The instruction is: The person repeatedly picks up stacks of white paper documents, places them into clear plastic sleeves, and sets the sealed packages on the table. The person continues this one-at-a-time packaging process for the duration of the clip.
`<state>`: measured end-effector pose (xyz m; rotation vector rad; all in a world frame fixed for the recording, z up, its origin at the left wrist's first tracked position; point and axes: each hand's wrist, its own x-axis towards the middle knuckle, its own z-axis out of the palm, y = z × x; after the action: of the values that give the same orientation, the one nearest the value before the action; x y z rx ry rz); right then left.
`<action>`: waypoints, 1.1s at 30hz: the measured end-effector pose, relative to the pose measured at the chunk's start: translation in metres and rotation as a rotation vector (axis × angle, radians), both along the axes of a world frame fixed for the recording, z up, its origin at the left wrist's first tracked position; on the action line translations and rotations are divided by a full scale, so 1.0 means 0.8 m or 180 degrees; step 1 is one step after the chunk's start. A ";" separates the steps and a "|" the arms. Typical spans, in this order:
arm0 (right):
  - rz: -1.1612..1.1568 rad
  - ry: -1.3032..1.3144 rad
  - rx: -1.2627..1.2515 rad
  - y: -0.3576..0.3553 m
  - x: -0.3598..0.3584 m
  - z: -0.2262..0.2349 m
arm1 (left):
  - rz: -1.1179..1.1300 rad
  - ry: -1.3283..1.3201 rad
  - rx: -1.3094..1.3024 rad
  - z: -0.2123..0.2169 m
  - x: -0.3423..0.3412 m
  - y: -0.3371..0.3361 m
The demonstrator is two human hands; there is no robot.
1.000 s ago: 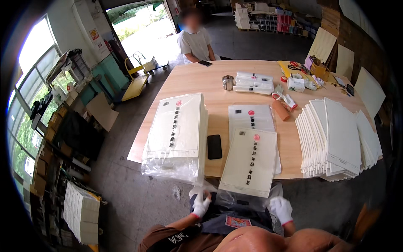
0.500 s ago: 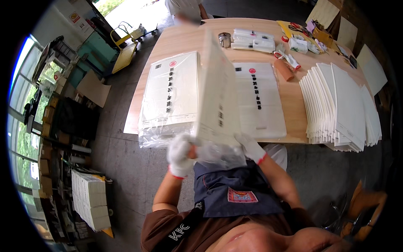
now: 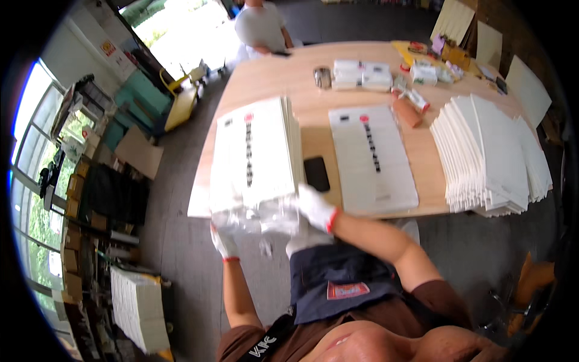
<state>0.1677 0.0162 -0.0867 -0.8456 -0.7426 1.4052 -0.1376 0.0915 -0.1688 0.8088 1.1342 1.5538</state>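
A: What is seen at the left edge of the desk (image 3: 265,72)?

B: A tall stack of white printed sheets (image 3: 256,151) is set there, its near end wrapped in clear plastic film (image 3: 253,217) that overhangs the desk edge. The left hand (image 3: 224,242), gloved in white, is held under that overhang with the fingers curled into the film, apparently so the loose end is supported from below.

A: And to the right of it?

B: The right hand (image 3: 315,208), also gloved, is laid on the film at the stack's near corner, fingers pressed together and bent over it, so the pile is steadied from above. A black phone (image 3: 316,174) is left just beside the stack, and a single printed sheet (image 3: 371,157) lies flat further right. Fanned white sheets (image 3: 488,157) are piled at the far right, well apart.
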 end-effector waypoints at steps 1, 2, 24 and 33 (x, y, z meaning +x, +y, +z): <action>0.0518 -0.0258 -0.0346 -0.028 0.004 0.022 | 0.0186 -0.0148 0.0531 -0.024 0.016 -0.010; 0.0622 0.0569 -0.0131 -0.051 -0.005 -0.005 | 0.0381 -0.0528 -0.0020 -0.047 0.028 -0.018; -0.1006 -0.0017 -0.1233 -0.241 0.225 -0.127 | -0.4114 0.2845 0.1188 -0.044 0.516 -0.055; -0.1996 -0.1811 -0.0797 -0.103 0.305 -0.182 | -0.3905 0.3213 0.1189 0.045 0.532 -0.049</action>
<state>0.4120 -0.0660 -0.2321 -1.5546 -0.6398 0.6962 0.2881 0.0519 -0.1330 2.1471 0.6434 0.2313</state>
